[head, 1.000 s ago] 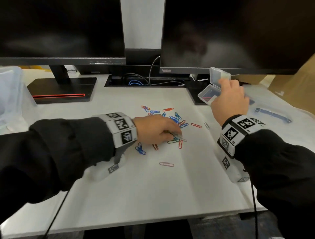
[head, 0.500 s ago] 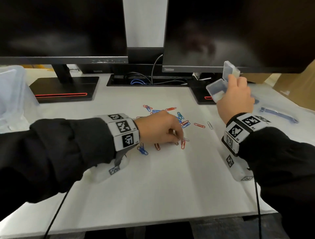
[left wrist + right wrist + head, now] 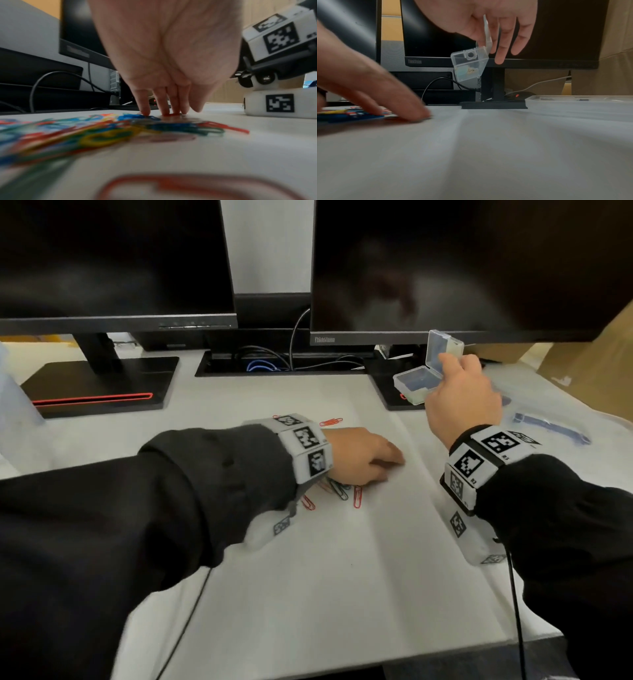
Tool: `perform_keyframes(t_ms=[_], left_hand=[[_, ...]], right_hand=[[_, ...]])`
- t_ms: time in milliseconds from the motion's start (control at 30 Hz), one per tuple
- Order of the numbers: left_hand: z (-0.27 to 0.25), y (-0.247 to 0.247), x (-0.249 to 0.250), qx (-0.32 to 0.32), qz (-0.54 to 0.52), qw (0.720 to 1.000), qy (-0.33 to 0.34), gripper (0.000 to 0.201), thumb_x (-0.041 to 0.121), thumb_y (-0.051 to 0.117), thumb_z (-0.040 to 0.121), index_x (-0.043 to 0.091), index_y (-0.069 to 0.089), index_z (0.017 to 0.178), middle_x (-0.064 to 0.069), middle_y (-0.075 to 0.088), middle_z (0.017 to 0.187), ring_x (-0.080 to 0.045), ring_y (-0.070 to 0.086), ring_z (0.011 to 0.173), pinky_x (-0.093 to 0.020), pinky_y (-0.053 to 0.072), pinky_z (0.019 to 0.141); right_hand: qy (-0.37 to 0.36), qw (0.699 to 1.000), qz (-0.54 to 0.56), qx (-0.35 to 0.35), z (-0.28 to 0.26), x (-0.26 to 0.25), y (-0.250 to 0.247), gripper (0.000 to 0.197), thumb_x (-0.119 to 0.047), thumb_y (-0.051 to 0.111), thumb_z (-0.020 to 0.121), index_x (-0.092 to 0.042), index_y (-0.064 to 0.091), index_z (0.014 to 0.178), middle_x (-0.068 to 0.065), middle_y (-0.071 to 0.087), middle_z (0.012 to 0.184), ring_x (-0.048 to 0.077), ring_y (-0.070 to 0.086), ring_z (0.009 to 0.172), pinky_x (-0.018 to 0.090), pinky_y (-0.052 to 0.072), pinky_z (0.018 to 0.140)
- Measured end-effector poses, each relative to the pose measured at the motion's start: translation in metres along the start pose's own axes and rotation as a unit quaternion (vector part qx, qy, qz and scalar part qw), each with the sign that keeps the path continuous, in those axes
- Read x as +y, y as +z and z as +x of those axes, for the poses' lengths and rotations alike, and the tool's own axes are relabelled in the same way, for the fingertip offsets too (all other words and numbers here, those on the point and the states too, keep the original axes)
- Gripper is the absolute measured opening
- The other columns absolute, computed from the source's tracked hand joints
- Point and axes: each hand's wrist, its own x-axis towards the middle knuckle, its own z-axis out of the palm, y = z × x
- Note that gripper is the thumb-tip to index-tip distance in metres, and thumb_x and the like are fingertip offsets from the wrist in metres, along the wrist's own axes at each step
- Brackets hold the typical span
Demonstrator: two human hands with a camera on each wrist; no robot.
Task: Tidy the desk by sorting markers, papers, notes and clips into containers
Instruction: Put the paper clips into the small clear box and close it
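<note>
Several coloured paper clips (image 3: 342,492) lie bunched on the white desk under my left hand (image 3: 394,465). In the left wrist view its straight fingers (image 3: 145,108) press their tips down on the clip pile (image 3: 109,129). My right hand (image 3: 445,364) is raised to the right of the pile and pinches a small clear hinged box (image 3: 419,381) with its lid standing open. The right wrist view shows the box (image 3: 469,63) hanging from thumb and fingers above the desk. One red clip (image 3: 330,422) lies apart behind the left wrist.
Two dark monitors (image 3: 445,268) stand at the back on black bases (image 3: 99,385), with a cable slot between them. A blue marker (image 3: 551,428) lies at the right. A shallow clear tray (image 3: 573,102) sits at the right, a clear bin (image 3: 13,392) at the left edge.
My left hand has slid right across the desk, dragging the scattered clips into a tighter bunch under it. My right hand keeps the open box raised in about the same place.
</note>
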Motion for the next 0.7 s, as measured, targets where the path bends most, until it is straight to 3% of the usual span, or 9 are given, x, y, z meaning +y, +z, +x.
perform_keyframes(t_ms=[100, 167, 267, 367, 467, 567, 700], left_hand=[[-0.032, -0.005, -0.015, 0.053, -0.027, 0.998, -0.017, 0.032, 0.021, 0.051, 0.092, 0.02, 0.061, 0.122, 0.005, 0.06, 0.127, -0.011, 0.054, 0.115, -0.019, 0.035, 0.104], [-0.052, -0.007, -0.024, 0.107, -0.059, 0.992, -0.038, 0.026, 0.022, 0.055, 0.09, 0.022, 0.065, 0.113, 0.005, 0.065, 0.117, -0.008, 0.058, 0.105, -0.024, 0.042, 0.1], [-0.054, -0.011, -0.035, 0.187, -0.092, 0.976, -0.068, 0.029, 0.024, 0.055, 0.09, 0.026, 0.061, 0.119, 0.006, 0.06, 0.125, -0.009, 0.054, 0.113, -0.021, 0.038, 0.099], [-0.034, -0.015, -0.048, 0.119, -0.048, 0.982, -0.136, 0.044, 0.031, 0.046, 0.095, 0.024, 0.041, 0.138, 0.004, 0.041, 0.145, -0.015, 0.04, 0.131, -0.025, 0.027, 0.107], [-0.02, -0.017, -0.056, 0.022, -0.033, 0.982, -0.184, 0.053, 0.04, 0.037, 0.097, 0.025, 0.024, 0.147, 0.002, 0.026, 0.154, -0.02, 0.028, 0.14, -0.032, 0.019, 0.114], [-0.022, -0.014, -0.054, -0.04, -0.042, 0.984, -0.167, 0.051, 0.04, 0.032, 0.098, 0.028, 0.023, 0.147, 0.007, 0.02, 0.156, -0.017, 0.022, 0.142, -0.032, 0.011, 0.117], [-0.052, -0.006, -0.046, -0.008, -0.07, 0.989, -0.128, 0.045, 0.04, 0.032, 0.098, 0.031, 0.035, 0.142, 0.009, 0.035, 0.15, -0.014, 0.034, 0.136, -0.029, 0.019, 0.114]], right_hand=[[-0.002, 0.999, 0.034, -0.004, 0.0, -0.003, 0.0, 0.042, -0.007, 0.039, 0.093, -0.007, 0.039, 0.135, 0.016, 0.042, 0.129, 0.033, 0.05, 0.109, 0.04, 0.042, 0.09], [0.006, 0.998, 0.059, -0.01, 0.001, -0.004, 0.0, 0.04, -0.004, 0.037, 0.094, -0.005, 0.038, 0.135, 0.017, 0.041, 0.13, 0.031, 0.051, 0.109, 0.032, 0.041, 0.086], [0.005, 0.996, 0.081, -0.025, 0.002, -0.007, 0.0, 0.041, -0.002, 0.038, 0.094, -0.004, 0.038, 0.135, 0.018, 0.04, 0.132, 0.03, 0.05, 0.11, 0.026, 0.035, 0.081], [-0.012, 0.995, 0.093, -0.033, 0.001, -0.009, -0.001, 0.042, -0.001, 0.039, 0.093, -0.007, 0.041, 0.135, 0.018, 0.042, 0.13, 0.031, 0.047, 0.113, 0.028, 0.037, 0.084], [-0.042, 0.993, 0.102, -0.037, -0.001, -0.01, -0.003, 0.044, 0.001, 0.041, 0.092, -0.009, 0.046, 0.134, 0.018, 0.047, 0.128, 0.033, 0.047, 0.116, 0.035, 0.04, 0.094], [-0.065, 0.991, 0.106, -0.047, -0.004, -0.01, -0.002, 0.046, 0.004, 0.043, 0.09, -0.012, 0.049, 0.133, 0.016, 0.05, 0.128, 0.032, 0.048, 0.117, 0.034, 0.04, 0.097], [-0.07, 0.988, 0.119, -0.062, -0.006, -0.01, -0.001, 0.047, 0.004, 0.047, 0.089, -0.013, 0.049, 0.133, 0.016, 0.049, 0.131, 0.032, 0.048, 0.12, 0.036, 0.04, 0.101]])
